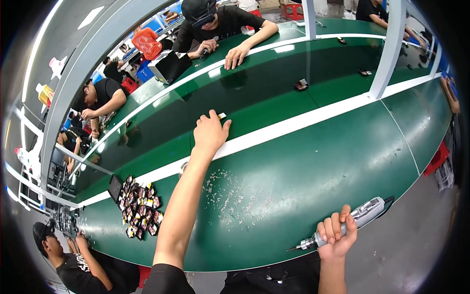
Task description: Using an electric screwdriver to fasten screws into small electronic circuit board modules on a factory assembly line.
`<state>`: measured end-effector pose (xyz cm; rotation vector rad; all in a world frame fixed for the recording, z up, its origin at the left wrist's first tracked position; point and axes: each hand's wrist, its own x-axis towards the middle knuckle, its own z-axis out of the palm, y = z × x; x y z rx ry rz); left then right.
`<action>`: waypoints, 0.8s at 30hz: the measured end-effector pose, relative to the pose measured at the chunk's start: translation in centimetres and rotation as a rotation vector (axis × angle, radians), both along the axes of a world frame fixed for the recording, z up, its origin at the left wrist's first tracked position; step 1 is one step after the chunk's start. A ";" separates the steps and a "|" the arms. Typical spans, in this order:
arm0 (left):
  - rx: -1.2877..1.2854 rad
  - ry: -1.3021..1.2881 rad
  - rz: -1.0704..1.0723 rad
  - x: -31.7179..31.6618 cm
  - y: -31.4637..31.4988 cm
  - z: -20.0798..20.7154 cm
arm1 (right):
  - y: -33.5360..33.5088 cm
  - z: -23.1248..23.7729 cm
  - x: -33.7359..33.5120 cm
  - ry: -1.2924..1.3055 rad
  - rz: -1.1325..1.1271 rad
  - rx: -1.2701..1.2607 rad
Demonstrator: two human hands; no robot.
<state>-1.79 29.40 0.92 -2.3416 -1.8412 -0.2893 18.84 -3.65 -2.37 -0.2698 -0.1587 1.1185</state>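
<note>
My left hand reaches past the white rail over the dark green belt. Between its thumb and forefinger shows a small dark part with a white and yellow label; the fingers partly hide it. At the lower right, my right hand is wrapped round a grey electric screwdriver, its thin bit pointing left above the front edge of the green table. Many tiny screws lie scattered on the table, right of my left forearm. Left of that forearm is a heap of dark labelled parts.
A black tray leans beside the heap. The white rail divides table from belt, with a grey post rising from it. Other parts lie on the belt. People work opposite and at the left.
</note>
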 end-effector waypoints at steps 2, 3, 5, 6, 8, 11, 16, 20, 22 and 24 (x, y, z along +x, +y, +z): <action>0.014 0.073 0.012 0.5 0.9 -0.3 | -0.2 0.0 0.2 -0.013 0.033 -0.011; 0.023 0.073 0.009 0.1 1.6 -0.6 | -0.3 -0.1 0.2 -0.013 0.029 -0.002; 0.048 0.140 -0.108 -0.8 2.6 -0.9 | -0.5 -0.1 0.2 -0.028 0.047 0.010; 0.031 0.134 -0.151 -1.2 2.9 -0.8 | -0.6 -0.1 0.3 -0.025 0.041 0.014; 0.046 0.139 -0.200 -2.2 3.2 -1.0 | -0.8 0.0 0.3 -0.033 0.054 -0.001; 0.067 0.078 -0.265 -2.8 2.8 -1.1 | -1.2 -0.1 0.4 -0.047 0.060 0.006; 0.035 -0.249 -0.507 -0.1 -2.8 0.2 | -1.3 0.3 0.5 -0.022 0.083 0.028; -0.096 -0.210 -0.888 4.0 -14.4 2.9 | -1.9 0.0 0.9 -0.085 0.117 0.064; -0.111 -0.108 -1.080 4.7 -19.2 2.6 | -2.6 -0.1 1.1 -0.110 0.126 0.035; -0.151 -0.037 -1.184 4.4 -22.7 2.3 | -3.2 0.0 0.7 -0.138 0.148 0.060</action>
